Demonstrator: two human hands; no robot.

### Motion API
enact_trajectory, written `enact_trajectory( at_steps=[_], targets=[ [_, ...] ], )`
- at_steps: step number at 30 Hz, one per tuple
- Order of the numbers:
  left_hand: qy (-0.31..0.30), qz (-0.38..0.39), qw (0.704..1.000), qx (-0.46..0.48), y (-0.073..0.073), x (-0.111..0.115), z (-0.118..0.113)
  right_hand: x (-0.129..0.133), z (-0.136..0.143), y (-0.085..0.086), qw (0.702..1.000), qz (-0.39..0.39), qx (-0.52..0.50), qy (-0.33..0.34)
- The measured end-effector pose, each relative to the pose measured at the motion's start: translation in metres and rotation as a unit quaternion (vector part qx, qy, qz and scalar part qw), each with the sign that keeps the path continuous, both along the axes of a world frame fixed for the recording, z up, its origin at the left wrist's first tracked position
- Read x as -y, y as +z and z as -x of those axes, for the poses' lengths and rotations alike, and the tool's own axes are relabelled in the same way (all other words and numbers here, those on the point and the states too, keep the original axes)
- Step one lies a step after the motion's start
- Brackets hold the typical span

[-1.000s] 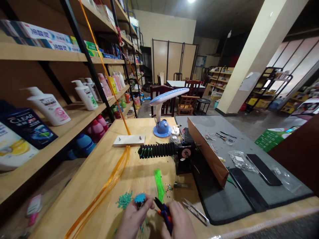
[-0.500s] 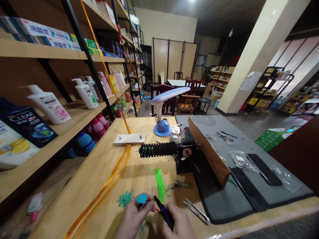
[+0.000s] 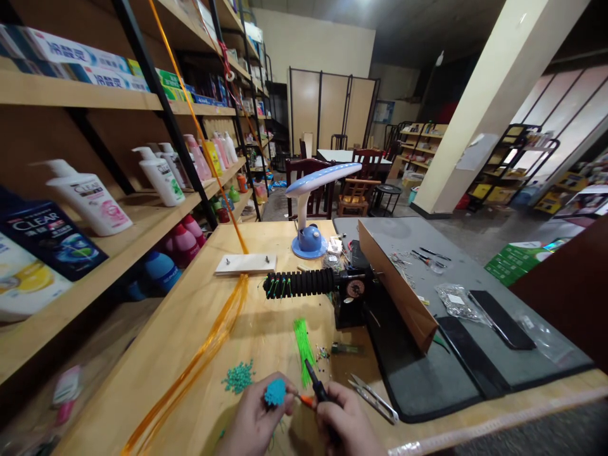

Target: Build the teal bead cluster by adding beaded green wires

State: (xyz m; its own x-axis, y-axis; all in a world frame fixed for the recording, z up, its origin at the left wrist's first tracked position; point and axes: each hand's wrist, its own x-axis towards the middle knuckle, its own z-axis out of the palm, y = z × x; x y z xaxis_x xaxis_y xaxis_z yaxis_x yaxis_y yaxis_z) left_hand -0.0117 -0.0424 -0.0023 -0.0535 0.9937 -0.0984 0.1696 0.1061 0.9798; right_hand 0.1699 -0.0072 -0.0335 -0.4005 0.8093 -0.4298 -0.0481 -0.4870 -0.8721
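In my left hand [image 3: 256,405] is a small round turquoise cluster [image 3: 274,392] that looks made of beads, pinched between thumb and fingers. My right hand [image 3: 344,415] is closed around a dark-handled tool [image 3: 317,383] with a narrow black tip pointing up and away. An orange piece [image 3: 306,400] with a thin point shows beside that tool, close to my left fingertips; whether it belongs to the same tool I cannot tell. Loose turquoise beads [image 3: 239,377] lie left of my hands. A bundle of bright green strands [image 3: 303,348] is just beyond them.
Scissors-like snips [image 3: 373,399] lie right of my right hand. Ahead stand a black ridged roller device [image 3: 304,283], a blue lamp [image 3: 308,242] and a cardboard divider [image 3: 399,291]. Orange threads [image 3: 209,354] run under a white plate [image 3: 246,264]. Stocked shelves [image 3: 190,202] border the left side.
The turquoise cluster has tilted, its top now turned more toward me, and shifted slightly right. The dark tool has moved a little right, with its tip up, and the orange piece shows more.
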Motion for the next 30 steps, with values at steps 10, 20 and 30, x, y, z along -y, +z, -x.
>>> enact_trajectory(
  at_steps=[10, 20, 30],
  targets=[
    [0.055, -0.031, 0.998, -0.019, -0.001, 0.001, -0.013, -0.001, -0.020, 0.009, 0.941, -0.287, 0.174, 0.040],
    [0.050, -0.078, 0.993, -0.070, 0.016, 0.004, -0.025, 0.002, -0.070, 0.011, 0.755, -0.516, 0.404, 0.024],
    [0.123, -0.039, 0.992, 0.011, 0.000, 0.003, -0.023, -0.030, -0.135, -0.013, 0.552, -0.583, 0.591, -0.074]
  ],
)
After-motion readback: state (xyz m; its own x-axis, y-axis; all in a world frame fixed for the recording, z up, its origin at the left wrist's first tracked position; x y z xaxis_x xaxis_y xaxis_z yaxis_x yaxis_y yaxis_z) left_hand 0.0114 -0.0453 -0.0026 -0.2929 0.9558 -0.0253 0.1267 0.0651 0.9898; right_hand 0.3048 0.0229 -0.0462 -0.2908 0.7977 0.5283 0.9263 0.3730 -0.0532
